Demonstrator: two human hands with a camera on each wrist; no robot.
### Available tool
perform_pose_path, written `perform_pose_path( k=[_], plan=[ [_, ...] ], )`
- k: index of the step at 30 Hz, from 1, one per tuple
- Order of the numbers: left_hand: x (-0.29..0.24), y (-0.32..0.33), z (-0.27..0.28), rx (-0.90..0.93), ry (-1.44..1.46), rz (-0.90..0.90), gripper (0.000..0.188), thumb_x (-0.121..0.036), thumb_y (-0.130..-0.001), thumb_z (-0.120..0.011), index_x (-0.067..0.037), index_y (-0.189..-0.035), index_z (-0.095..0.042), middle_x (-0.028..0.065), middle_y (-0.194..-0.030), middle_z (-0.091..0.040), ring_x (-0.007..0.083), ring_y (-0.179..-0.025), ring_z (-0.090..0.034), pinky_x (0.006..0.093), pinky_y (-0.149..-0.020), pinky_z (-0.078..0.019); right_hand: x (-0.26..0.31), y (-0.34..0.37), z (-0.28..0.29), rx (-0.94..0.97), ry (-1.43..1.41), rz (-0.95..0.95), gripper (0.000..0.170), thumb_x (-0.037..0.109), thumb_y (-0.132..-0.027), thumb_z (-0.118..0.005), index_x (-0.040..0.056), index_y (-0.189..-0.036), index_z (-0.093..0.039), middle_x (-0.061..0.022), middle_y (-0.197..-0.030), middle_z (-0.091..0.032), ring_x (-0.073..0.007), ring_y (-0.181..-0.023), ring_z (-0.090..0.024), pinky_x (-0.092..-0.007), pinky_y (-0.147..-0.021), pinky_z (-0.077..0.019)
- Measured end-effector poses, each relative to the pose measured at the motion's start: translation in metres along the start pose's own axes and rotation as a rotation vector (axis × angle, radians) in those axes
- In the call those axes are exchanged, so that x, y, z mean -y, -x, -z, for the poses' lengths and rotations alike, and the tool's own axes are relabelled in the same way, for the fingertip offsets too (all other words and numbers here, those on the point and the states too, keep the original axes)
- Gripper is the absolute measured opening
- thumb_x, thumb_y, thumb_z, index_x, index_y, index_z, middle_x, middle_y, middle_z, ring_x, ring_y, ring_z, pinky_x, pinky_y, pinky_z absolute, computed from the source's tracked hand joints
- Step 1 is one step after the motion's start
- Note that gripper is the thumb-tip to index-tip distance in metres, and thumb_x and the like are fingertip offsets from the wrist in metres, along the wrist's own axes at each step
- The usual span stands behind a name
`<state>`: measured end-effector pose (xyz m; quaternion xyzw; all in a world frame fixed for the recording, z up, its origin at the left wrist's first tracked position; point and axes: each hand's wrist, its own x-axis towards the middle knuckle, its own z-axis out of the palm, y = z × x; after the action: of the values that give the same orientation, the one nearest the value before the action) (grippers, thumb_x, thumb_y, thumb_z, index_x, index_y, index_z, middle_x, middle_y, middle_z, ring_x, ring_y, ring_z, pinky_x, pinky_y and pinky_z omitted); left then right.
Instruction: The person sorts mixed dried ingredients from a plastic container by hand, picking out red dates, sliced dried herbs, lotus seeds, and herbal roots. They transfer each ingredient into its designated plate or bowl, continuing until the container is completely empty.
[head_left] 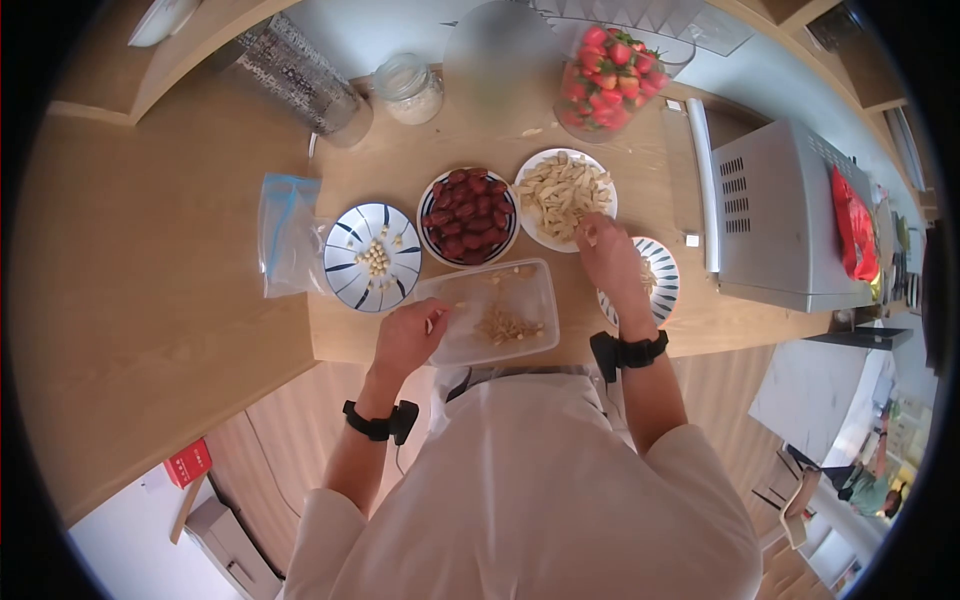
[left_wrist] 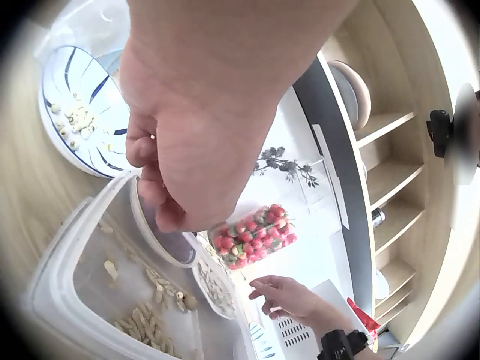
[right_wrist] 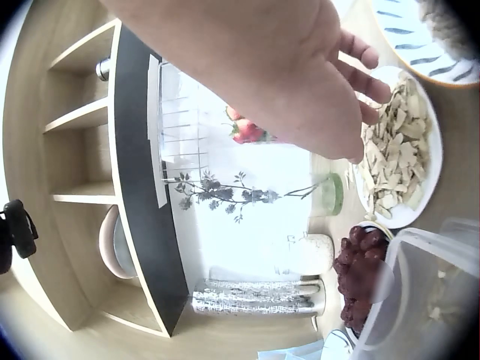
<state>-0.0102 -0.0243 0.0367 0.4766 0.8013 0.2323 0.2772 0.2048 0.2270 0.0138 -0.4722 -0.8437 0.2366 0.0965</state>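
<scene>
My left hand (head_left: 412, 335) is over the left end of a clear plastic container (head_left: 548, 345), its fingers bent; whether it pinches anything is unclear. Brown and pale pieces (head_left: 510, 327) lie in the container. In the left wrist view the left hand (left_wrist: 199, 150) hangs above the container's rim (left_wrist: 90, 225). My right hand (head_left: 612, 262) reaches over the near edge of a white plate (head_left: 528, 225) of pale flat slices (head_left: 562, 190). Seen from the right wrist, the right hand (right_wrist: 330, 97) has loosely spread fingers beside the slices (right_wrist: 401, 150), with nothing visibly gripped.
Dark red fruits (head_left: 468, 215) fill a plate at the centre. Left of it are a plate with small pale pieces (head_left: 374, 258) and a plastic bag (head_left: 290, 235). A striped plate (head_left: 668, 285) sits under the right forearm. Behind stand a jar (head_left: 408, 90) and a strawberry container (head_left: 608, 85).
</scene>
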Motion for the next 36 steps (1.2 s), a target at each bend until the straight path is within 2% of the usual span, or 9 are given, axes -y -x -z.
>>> perform_pose_path(
  k=[5, 8, 12, 21, 24, 27, 29, 33, 36],
  plan=[
    [0.001, 0.000, -0.008, 0.086, 0.009, -0.035, 0.016, -0.016, -0.085, -0.069, -0.010, -0.099, -0.067, 0.0097, -0.082, -0.070, 0.0260, -0.070, -0.067, 0.0379, -0.061, -0.0519, 0.010, 0.027, -0.002, 0.160, -0.064, -0.038, 0.022, 0.027, -0.091, -0.066, 0.0053, -0.095, -0.069, -0.0163, -0.078, -0.069, -0.0378, -0.076, -0.068, -0.0461, -0.065, -0.0533],
    [-0.002, -0.010, -0.028, 0.197, -0.137, -0.106, 0.027, -0.019, -0.086, -0.066, -0.010, -0.111, -0.062, 0.0123, -0.090, -0.069, 0.0295, -0.083, -0.068, 0.0432, -0.068, -0.0528, 0.017, 0.038, -0.007, 0.261, -0.125, 0.031, 0.027, 0.032, -0.091, -0.065, 0.0060, -0.087, -0.070, -0.0172, -0.079, -0.070, -0.0379, -0.074, -0.068, -0.0489, -0.065, -0.0535],
    [-0.024, -0.040, -0.060, 0.198, -0.195, -0.092, 0.034, -0.021, -0.088, -0.061, -0.010, -0.120, -0.055, 0.0135, -0.094, -0.069, 0.0326, -0.094, -0.067, 0.0475, -0.073, -0.0532, 0.035, 0.045, -0.004, 0.269, -0.053, 0.027, 0.025, 0.031, -0.090, -0.065, 0.0071, -0.087, -0.071, -0.0171, -0.079, -0.070, -0.0379, -0.076, -0.068, -0.0490, -0.066, -0.0538],
    [-0.037, -0.086, -0.136, 0.239, -0.471, -0.244, 0.032, -0.021, -0.092, -0.057, -0.012, -0.123, -0.055, 0.0128, -0.090, -0.071, 0.0351, -0.082, -0.070, 0.0495, -0.071, -0.0546, 0.026, 0.057, -0.041, 0.300, 0.024, -0.053, 0.018, 0.024, -0.087, -0.066, 0.0084, -0.096, -0.067, -0.0165, -0.082, -0.069, -0.0391, -0.080, -0.067, -0.0497, -0.071, -0.0539],
    [-0.031, -0.074, -0.131, 0.162, -0.322, -0.329, 0.029, -0.024, -0.091, -0.060, -0.011, -0.116, -0.060, 0.0119, -0.088, -0.071, 0.0337, -0.079, -0.070, 0.0470, -0.069, -0.0546, 0.013, 0.063, -0.046, 0.276, -0.004, 0.101, 0.016, 0.019, -0.086, -0.065, 0.0090, -0.099, -0.067, -0.0164, -0.087, -0.069, -0.0388, -0.082, -0.067, -0.0509, -0.071, -0.0537],
    [-0.031, -0.056, -0.104, 0.238, 0.007, -0.205, 0.028, -0.025, -0.087, -0.067, -0.010, -0.110, -0.065, 0.0102, -0.082, -0.070, 0.0299, -0.075, -0.069, 0.0444, -0.069, -0.0540, 0.024, 0.070, -0.027, 0.237, -0.088, 0.123, 0.019, 0.016, -0.086, -0.064, 0.0104, -0.103, -0.065, -0.0157, -0.092, -0.069, -0.0387, -0.083, -0.067, -0.0509, -0.071, -0.0536],
    [-0.036, -0.046, -0.083, 0.131, 0.169, -0.196, 0.027, -0.021, -0.083, -0.074, -0.008, -0.106, -0.066, 0.0083, -0.076, -0.068, 0.0241, -0.068, -0.066, 0.0390, -0.065, -0.0527, 0.028, 0.077, -0.018, 0.185, -0.155, 0.319, 0.020, 0.020, -0.087, -0.063, 0.0133, -0.106, -0.061, -0.0135, -0.084, -0.068, -0.0383, -0.074, -0.067, -0.0505, -0.062, -0.0537],
    [-0.041, -0.050, -0.035, 0.025, 0.215, -0.020, 0.023, -0.016, -0.083, -0.075, -0.007, -0.102, -0.067, 0.0073, -0.072, -0.065, 0.0201, -0.062, -0.063, 0.0336, -0.060, -0.0504, 0.024, 0.081, -0.030, 0.198, -0.145, 0.316, 0.022, 0.023, -0.088, -0.064, 0.0131, -0.107, -0.061, -0.0130, -0.085, -0.068, -0.0375, -0.074, -0.067, -0.0497, -0.061, -0.0534],
    [-0.034, -0.074, -0.009, -0.130, 0.141, 0.016, 0.017, -0.021, -0.086, -0.072, -0.011, -0.099, -0.067, 0.0085, -0.074, -0.067, 0.0269, -0.066, -0.065, 0.0386, -0.061, -0.0509, 0.028, 0.077, -0.025, 0.174, -0.129, 0.368, 0.020, 0.023, -0.089, -0.063, 0.0123, -0.106, -0.060, -0.0123, -0.086, -0.069, -0.0368, -0.074, -0.067, -0.0491, -0.061, -0.0533]
  ],
)
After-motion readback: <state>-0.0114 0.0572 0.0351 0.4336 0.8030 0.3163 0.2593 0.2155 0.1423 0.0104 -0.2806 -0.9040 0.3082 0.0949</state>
